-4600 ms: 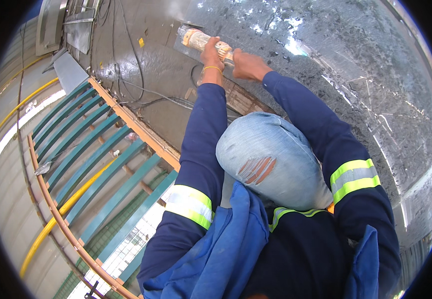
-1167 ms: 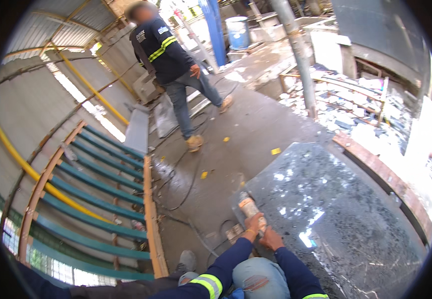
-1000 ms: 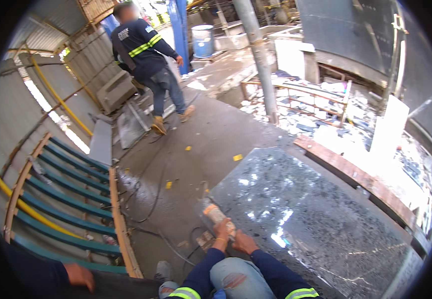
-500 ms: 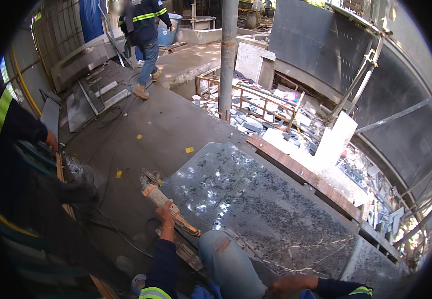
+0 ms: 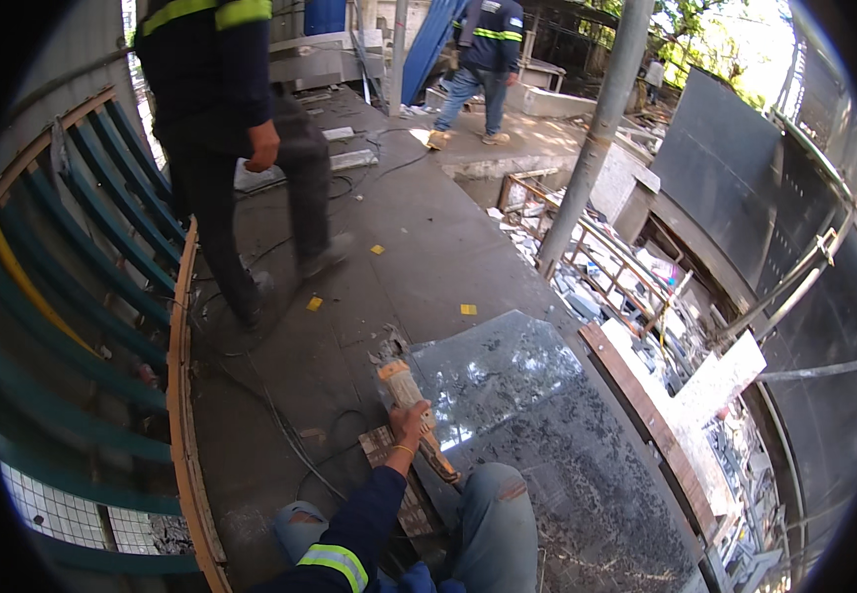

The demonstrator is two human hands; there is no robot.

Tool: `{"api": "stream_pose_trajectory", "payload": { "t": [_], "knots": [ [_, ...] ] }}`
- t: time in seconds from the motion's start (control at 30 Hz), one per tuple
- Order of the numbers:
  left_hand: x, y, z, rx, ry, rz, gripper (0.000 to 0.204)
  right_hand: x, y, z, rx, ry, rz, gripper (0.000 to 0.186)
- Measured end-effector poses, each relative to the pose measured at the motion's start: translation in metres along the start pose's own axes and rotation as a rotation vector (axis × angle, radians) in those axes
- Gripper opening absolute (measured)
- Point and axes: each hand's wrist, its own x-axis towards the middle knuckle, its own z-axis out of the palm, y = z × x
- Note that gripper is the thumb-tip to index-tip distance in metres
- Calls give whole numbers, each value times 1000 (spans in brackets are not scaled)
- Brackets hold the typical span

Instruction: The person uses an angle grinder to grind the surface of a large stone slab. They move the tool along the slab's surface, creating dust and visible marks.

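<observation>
My left hand (image 5: 408,425) is wrapped round the body of a dusty orange angle grinder (image 5: 401,385). The grinder lies along the left edge of a dark stone slab (image 5: 557,435), its head end pointing away from me. Wet patches shine on the far part of the slab, and its surface is mottled. Next to my left forearm is a worn wooden plank (image 5: 379,447), partly covered by the arm. My bent knee (image 5: 503,504) rests close to the near edge of the slab. My right hand is out of the picture.
A co-worker (image 5: 295,128) walks at the left beside a green-slatted, wood-edged frame (image 5: 179,395). Another person (image 5: 488,49) is farther off. Cables (image 5: 290,435) trail over the floor. A metal post (image 5: 597,138), a brown board (image 5: 636,405) and rubble (image 5: 587,296) are on the right.
The view has swung left, and my right hand has left the picture. My left hand keeps its hold on the grinder. The near co-worker shows more fully; the far person has walked on.
</observation>
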Motion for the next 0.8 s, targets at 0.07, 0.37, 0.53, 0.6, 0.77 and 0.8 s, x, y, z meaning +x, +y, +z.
{"api": "stream_pose_trajectory", "payload": {
  "t": [0.07,0.37,0.53,0.6,0.77,0.8],
  "knots": [
    [0,-2,-6,20,-10,23,33,18,-17,0,-28,15,-17,23],
    [-11,0,-6,-41,-23,-81,32,20,-27,13,-44,19,-17,25],
    [-21,7,-14,-9,-124,-76,40,-22,-12,35,-41,15,16,27],
    [-26,3,-27,53,-36,35,44,-44,3,54,-35,-11,34,28],
    [-26,16,-41,76,-26,191,39,-147,55,72,-49,-188,238,30],
    [-54,59,-19,113,8,63,36,-163,68,71,-51,-201,298,30]
  ]
}}
